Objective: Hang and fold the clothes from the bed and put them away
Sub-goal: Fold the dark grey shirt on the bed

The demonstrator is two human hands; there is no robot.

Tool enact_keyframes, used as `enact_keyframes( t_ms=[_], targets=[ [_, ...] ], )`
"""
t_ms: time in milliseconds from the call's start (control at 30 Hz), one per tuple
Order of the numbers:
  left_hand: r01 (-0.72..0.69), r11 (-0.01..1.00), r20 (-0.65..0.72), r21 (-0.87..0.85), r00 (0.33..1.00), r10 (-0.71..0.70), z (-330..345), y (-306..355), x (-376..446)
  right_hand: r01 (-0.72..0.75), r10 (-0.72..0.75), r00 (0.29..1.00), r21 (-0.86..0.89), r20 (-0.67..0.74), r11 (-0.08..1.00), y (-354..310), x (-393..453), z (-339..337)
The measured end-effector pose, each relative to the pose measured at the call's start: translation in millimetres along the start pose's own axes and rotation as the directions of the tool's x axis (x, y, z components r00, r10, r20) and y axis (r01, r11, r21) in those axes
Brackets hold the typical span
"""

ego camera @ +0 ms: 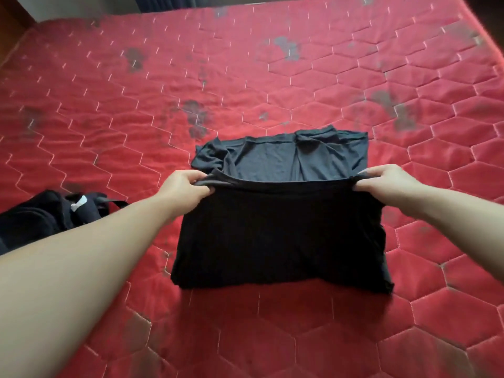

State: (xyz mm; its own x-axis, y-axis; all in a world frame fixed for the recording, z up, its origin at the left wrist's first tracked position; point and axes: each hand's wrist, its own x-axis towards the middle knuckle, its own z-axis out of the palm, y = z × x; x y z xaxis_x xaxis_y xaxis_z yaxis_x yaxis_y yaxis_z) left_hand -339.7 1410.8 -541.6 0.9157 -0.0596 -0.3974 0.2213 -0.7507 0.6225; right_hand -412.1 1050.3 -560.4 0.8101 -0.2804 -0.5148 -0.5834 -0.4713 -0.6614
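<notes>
head | your left hand (185, 186) and right hand (387, 181) each pinch an end of the black garment's (281, 236) raised fold edge, long axis running hand to hand | folded bulk hangs below your grips, dark grey layer beyond them | soft matte knit on red hexagon-quilted mattress (272, 77) | black clothes pile (41, 216) left of your left forearm

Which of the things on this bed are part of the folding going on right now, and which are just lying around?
Part of the job:
- black garment, half folded in the middle of the bed
- left hand, gripping its raised edge
- right hand, gripping the same edge
- dark clothes pile at the left, probably next

Just there:
- red quilted mattress
- dark curtain at the far end
</notes>
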Motion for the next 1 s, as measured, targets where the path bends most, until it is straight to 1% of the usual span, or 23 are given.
enact_keyframes(
  t_ms=[100, 167, 267, 333, 400, 467, 500, 533, 600, 633, 667, 700, 767, 833, 900, 1000],
  targets=[
    [0.041, 0.989, -0.055, -0.143, 0.997, -0.049, 6.6, -4.6, 38.3, -0.018, 0.024, 0.997, 0.082, -0.073, 0.996, -9.2, 46.8, 6.0],
    [0.045, 0.977, -0.077, -0.207, 0.995, -0.062, 11.2, -4.3, 65.1, 0.006, 0.008, 0.993, 0.119, -0.114, 0.993, -21.5, 71.9, 12.3],
    [0.061, 0.958, -0.085, -0.282, 0.993, -0.088, 14.8, -7.0, 106.7, 0.014, 0.009, 0.976, 0.104, -0.217, 0.994, -39.4, 108.5, 24.5],
    [0.107, 0.964, 0.009, -0.243, 0.994, -0.108, 19.5, -11.0, 125.9, -0.031, 0.029, 0.971, -0.003, -0.239, 1.000, -46.2, 128.0, 34.9],
    [0.145, 0.972, 0.095, -0.185, 0.987, -0.129, 28.2, -19.9, 138.0, -0.125, 0.080, 0.979, -0.236, -0.189, 0.964, -51.6, 139.0, 51.7],
    [0.142, 0.975, 0.084, -0.173, 0.988, -0.129, 34.6, -30.2, 147.1, -0.141, 0.071, 0.981, -0.410, -0.180, 0.901, -62.0, 145.6, 76.8],
    [0.139, 0.974, 0.059, -0.178, 0.990, -0.130, 36.4, -34.5, 152.3, -0.118, 0.025, 0.979, -0.458, -0.204, 0.881, -71.3, 148.0, 92.3],
    [0.139, 0.972, 0.043, -0.191, 0.990, -0.133, 37.9, -39.4, 157.4, -0.065, -0.043, 0.976, -0.478, -0.212, 0.876, -83.8, 149.3, 110.0],
    [0.145, 0.952, 0.048, -0.269, 0.989, -0.137, 39.7, -49.3, 165.3, 0.105, -0.208, 0.965, -0.486, -0.163, 0.868, -113.6, 155.3, 150.5],
    [0.156, 0.927, 0.072, -0.340, 0.988, -0.140, 39.7, -52.2, 167.3, 0.181, -0.266, 0.956, -0.464, -0.123, 0.867, -129.8, 158.6, 171.3],
    [0.177, 0.893, 0.112, -0.413, 0.983, -0.143, 38.7, -54.5, 168.3, 0.222, -0.281, 0.955, -0.406, -0.090, 0.886, -146.2, 162.4, 191.2],
    [0.203, 0.856, 0.165, -0.474, 0.976, -0.141, 36.8, -56.7, 168.1, 0.228, -0.258, 0.965, -0.330, -0.050, 0.916, -160.0, 166.3, 208.4],
    [0.246, 0.817, 0.282, -0.521, 0.953, -0.107, 32.9, -64.1, 168.8, 0.168, -0.171, 0.985, -0.227, 0.009, 0.959, -178.1, 176.5, 234.3],
    [0.280, 0.797, 0.375, -0.535, 0.924, -0.072, 27.5, -70.5, 170.9, 0.099, -0.097, 0.995, -0.192, 0.021, 0.976, -183.2, 187.1, 249.4],
    [0.322, 0.765, 0.426, -0.557, 0.902, -0.070, 23.6, -74.8, 173.6, 0.062, -0.066, 0.997, -0.118, -0.033, 0.991, -179.5, 193.7, 252.7],
    [0.360, 0.707, 0.456, -0.609, 0.888, -0.059, 22.5, -76.3, 175.3, 0.037, -0.024, 0.986, 0.077, -0.166, 0.996, -167.2, 201.0, 245.2]
  ],
)
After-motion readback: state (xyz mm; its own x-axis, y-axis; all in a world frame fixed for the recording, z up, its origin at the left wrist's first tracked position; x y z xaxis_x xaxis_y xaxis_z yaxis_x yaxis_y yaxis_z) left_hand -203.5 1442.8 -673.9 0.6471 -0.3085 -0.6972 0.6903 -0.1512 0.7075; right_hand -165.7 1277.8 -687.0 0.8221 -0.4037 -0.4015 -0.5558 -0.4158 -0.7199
